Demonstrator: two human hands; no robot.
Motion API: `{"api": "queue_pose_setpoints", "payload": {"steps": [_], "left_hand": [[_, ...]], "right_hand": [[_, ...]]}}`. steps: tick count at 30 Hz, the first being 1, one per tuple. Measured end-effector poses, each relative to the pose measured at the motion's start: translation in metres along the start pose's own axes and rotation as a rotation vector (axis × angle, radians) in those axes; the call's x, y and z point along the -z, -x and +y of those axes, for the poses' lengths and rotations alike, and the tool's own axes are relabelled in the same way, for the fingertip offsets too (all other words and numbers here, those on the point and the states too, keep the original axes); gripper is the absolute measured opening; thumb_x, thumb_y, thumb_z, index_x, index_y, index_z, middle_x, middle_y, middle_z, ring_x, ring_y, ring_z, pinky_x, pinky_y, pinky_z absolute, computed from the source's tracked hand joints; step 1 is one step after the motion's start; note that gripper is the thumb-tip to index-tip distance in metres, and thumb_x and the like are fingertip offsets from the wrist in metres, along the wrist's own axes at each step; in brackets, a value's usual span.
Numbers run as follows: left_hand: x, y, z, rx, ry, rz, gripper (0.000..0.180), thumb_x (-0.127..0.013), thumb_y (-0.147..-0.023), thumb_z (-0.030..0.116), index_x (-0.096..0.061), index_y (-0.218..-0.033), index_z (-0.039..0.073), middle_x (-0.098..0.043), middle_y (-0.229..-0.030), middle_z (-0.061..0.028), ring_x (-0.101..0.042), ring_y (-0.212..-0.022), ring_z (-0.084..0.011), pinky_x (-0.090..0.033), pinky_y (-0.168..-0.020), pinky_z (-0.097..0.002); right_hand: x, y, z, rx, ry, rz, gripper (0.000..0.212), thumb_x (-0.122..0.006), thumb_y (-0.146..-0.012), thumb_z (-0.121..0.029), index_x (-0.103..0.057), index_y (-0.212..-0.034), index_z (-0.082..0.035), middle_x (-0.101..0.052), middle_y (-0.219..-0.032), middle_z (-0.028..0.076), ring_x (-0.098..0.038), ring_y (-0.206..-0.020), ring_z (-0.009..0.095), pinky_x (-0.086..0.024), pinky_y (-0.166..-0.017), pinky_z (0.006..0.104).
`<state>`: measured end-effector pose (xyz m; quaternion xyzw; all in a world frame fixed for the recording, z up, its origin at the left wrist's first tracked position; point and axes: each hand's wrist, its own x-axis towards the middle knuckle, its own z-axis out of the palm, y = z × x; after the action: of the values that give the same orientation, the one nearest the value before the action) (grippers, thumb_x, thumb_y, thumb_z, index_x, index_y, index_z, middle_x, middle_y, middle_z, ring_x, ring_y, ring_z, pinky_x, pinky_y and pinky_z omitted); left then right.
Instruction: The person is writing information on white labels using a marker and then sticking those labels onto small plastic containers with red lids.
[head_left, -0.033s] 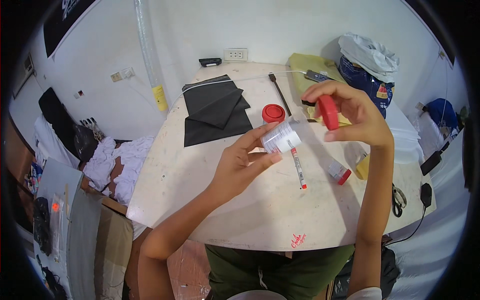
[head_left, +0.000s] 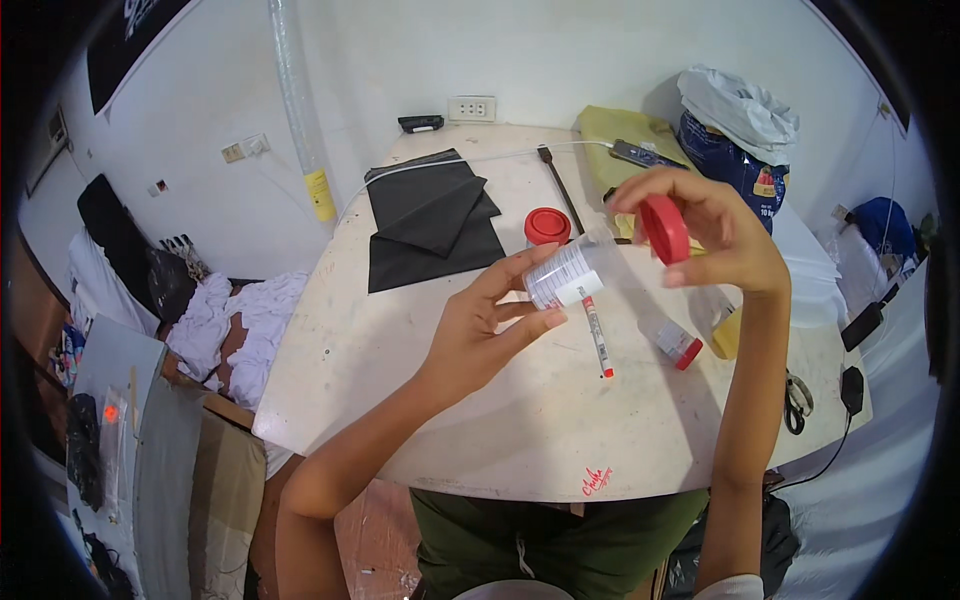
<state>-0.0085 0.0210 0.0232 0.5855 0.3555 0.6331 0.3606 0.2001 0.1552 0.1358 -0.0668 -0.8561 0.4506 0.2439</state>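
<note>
My left hand (head_left: 490, 325) is closed round a clear plastic jar (head_left: 562, 278) with a white printed label, tilted with its mouth toward the upper right. My right hand (head_left: 715, 225) grips a red screw lid (head_left: 662, 230) by its edge, a short way to the right of the jar's mouth and apart from it. Just behind the jar stands a container with a red lid (head_left: 547, 226). Under the jar lies a red-and-white marker (head_left: 598, 340), partly hidden by it. Right of the marker, a small clear bottle with a red cap (head_left: 675, 343) lies on its side.
The white table (head_left: 480, 430) has black folded cloth (head_left: 435, 215) at the back left. A yellow bag (head_left: 625, 135), a phone (head_left: 645, 155) on a white cable and a large blue sack (head_left: 725, 160) stand at the back right. Scissors (head_left: 796, 402) lie near the right edge.
The red lid in my right hand has moved slightly right and turned, so its hollow underside shows more. My left hand and the jar have barely moved.
</note>
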Motion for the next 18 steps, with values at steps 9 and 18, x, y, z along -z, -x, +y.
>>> {"api": "queue_pose_setpoints", "payload": {"steps": [9,18], "left_hand": [[0.002,-0.002,-0.001,-0.108,-0.034,0.061,0.062,-0.068,-0.085,-0.001,-0.041,-0.14,0.002,-0.052,-0.132,-0.0123,-0.053,-0.116,-0.0163,-0.048,-0.098,-0.0325],[0.007,-0.002,-0.002,-0.132,-0.255,0.051,0.053,-0.07,-0.081,-0.003,-0.054,-0.13,0.007,-0.058,-0.127,-0.0077,-0.06,-0.107,-0.0191,-0.054,-0.088,-0.0316]], "right_hand": [[0.01,0.003,0.0,0.006,0.071,-0.382,0.056,-0.087,-0.059,-0.028,-0.066,-0.102,0.0,-0.047,-0.132,0.019,-0.057,-0.103,0.023,-0.043,-0.092,0.0347],[0.001,-0.013,0.026,0.183,-0.011,-0.821,0.055,-0.088,-0.065,-0.02,-0.063,-0.108,0.005,-0.066,-0.111,0.015,-0.061,-0.107,0.026,-0.04,-0.101,0.0377]]}}
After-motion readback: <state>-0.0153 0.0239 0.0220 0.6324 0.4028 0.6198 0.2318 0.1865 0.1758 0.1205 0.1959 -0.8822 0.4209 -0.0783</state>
